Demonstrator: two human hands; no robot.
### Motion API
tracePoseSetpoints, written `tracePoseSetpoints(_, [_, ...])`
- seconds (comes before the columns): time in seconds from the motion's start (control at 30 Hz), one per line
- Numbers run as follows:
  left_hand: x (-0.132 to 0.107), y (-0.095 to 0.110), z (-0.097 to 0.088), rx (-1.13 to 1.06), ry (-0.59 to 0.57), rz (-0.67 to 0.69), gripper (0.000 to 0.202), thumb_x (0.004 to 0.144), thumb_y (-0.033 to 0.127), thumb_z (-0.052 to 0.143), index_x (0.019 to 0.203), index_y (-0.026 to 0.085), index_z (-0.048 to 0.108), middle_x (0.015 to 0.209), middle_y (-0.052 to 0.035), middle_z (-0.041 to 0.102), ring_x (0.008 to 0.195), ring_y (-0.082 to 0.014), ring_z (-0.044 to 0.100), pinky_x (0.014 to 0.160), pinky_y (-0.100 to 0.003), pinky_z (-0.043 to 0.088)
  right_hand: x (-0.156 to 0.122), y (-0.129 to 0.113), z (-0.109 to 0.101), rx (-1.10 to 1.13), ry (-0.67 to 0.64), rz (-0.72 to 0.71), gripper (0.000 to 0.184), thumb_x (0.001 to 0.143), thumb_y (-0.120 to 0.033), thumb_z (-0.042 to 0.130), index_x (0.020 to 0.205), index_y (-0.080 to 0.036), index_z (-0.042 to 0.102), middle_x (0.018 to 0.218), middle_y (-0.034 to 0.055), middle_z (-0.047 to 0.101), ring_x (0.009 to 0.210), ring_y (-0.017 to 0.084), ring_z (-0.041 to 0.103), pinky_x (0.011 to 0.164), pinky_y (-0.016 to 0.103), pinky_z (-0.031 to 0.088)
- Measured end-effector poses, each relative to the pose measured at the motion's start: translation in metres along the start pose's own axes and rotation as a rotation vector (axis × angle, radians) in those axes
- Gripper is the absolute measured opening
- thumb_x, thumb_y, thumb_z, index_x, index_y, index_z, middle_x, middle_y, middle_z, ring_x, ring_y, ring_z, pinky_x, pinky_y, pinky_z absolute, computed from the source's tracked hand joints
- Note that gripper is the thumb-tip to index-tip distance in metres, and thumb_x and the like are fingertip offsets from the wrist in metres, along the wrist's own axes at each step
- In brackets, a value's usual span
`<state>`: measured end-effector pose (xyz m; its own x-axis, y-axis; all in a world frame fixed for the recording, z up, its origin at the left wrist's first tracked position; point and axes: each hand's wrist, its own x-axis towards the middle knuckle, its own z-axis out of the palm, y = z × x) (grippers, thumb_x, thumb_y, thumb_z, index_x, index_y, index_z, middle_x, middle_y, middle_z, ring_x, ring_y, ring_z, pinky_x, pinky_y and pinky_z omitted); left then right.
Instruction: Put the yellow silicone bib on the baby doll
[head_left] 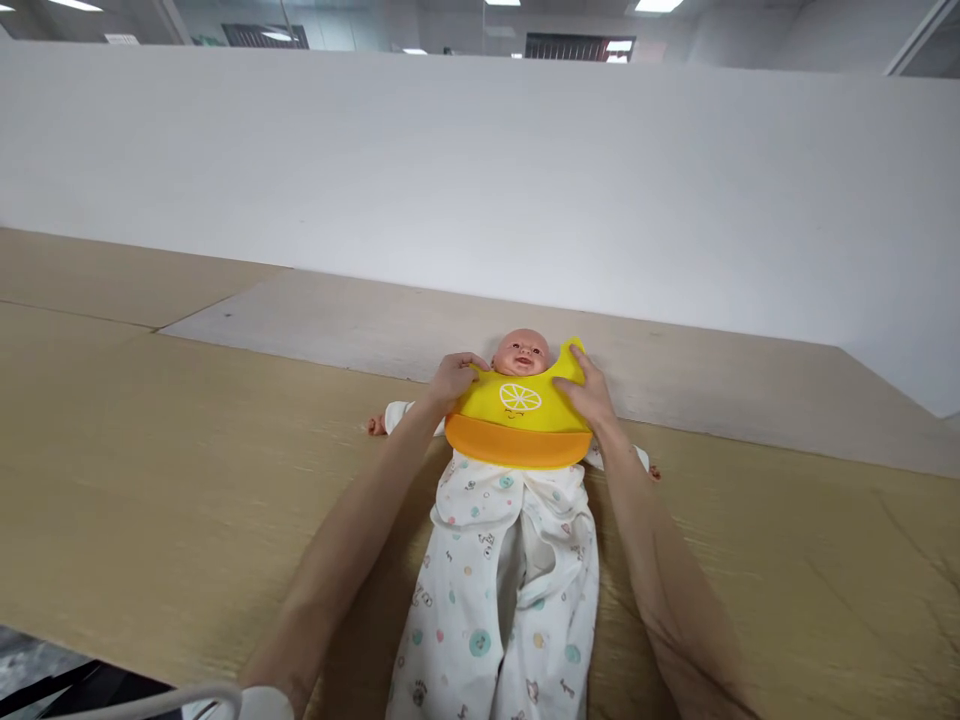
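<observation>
Wooden tabletop (150,480), yellow-and-orange lemon-print bib (517,425) on doll (510,580), left hand (452,378), right hand (592,392) seemingly gripping its neck straps

Head-worn view, forward and down onto the doll (510,560) (close, over the table (150,480))

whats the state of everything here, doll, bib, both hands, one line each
plastic baby doll: lying face up on the table, in a white patterned romper, arms out
yellow silicone bib: laid over the doll's chest, orange pocket toward the legs, neck fastening hidden
left hand: closed on one neck strap of the bib
right hand: gripping the other strap, fingers extended
light wooden table: flat, bearing the doll
</observation>
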<state>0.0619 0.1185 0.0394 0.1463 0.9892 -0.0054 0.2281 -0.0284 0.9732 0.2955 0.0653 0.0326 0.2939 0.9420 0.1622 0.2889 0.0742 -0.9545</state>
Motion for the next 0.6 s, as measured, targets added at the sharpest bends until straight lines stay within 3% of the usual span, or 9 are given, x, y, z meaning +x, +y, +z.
tracePoseSetpoints(0.13, [-0.009, 0.008, -0.005, 0.114, -0.103, 0.052, 0.024, 0.062, 0.016, 0.054, 0.080, 0.017, 0.068, 0.066, 0.0012, 0.060, 0.058, -0.0127, 0.051, 0.054, -0.024, 0.035, 0.004, -0.008, -0.011, -0.048, -0.017, -0.036, 0.083, 0.066, -0.018, 0.060, 0.146, -0.012, 0.038, 0.153, 0.0081, 0.036, 0.141, 0.021, 0.035, 0.120, 0.034, 0.026])
tracePoseSetpoints(0.23, [-0.016, 0.014, -0.008, 0.277, -0.091, 0.185, 0.028, 0.060, 0.012, 0.055, 0.083, 0.017, 0.069, 0.075, 0.0003, 0.061, 0.069, -0.0140, 0.054, 0.059, -0.023, 0.037, 0.008, -0.018, -0.018, -0.097, -0.044, -0.060, 0.083, 0.065, -0.015, 0.058, 0.146, -0.012, 0.038, 0.156, 0.0058, 0.028, 0.145, 0.019, 0.026, 0.122, 0.031, 0.016])
tracePoseSetpoints(0.47, [-0.020, 0.022, -0.009, 0.329, 0.048, 0.356, 0.013, 0.067, 0.015, 0.050, 0.069, 0.016, 0.064, 0.067, 0.0012, 0.055, 0.067, -0.0132, 0.051, 0.062, -0.024, 0.038, 0.009, -0.006, -0.012, 0.085, -0.111, 0.001, 0.089, 0.064, -0.017, 0.059, 0.149, -0.023, 0.032, 0.153, 0.0016, 0.037, 0.129, 0.020, 0.050, 0.110, 0.034, 0.042])
tracePoseSetpoints(0.6, [-0.008, 0.008, -0.009, 0.406, 0.130, 0.294, 0.014, 0.068, 0.017, 0.051, 0.070, 0.017, 0.065, 0.063, 0.0008, 0.057, 0.063, -0.0142, 0.051, 0.060, -0.025, 0.037, 0.002, 0.001, -0.001, 0.093, -0.114, 0.100, 0.089, 0.064, -0.017, 0.058, 0.149, -0.021, 0.032, 0.145, 0.0058, 0.048, 0.111, 0.020, 0.062, 0.097, 0.034, 0.053])
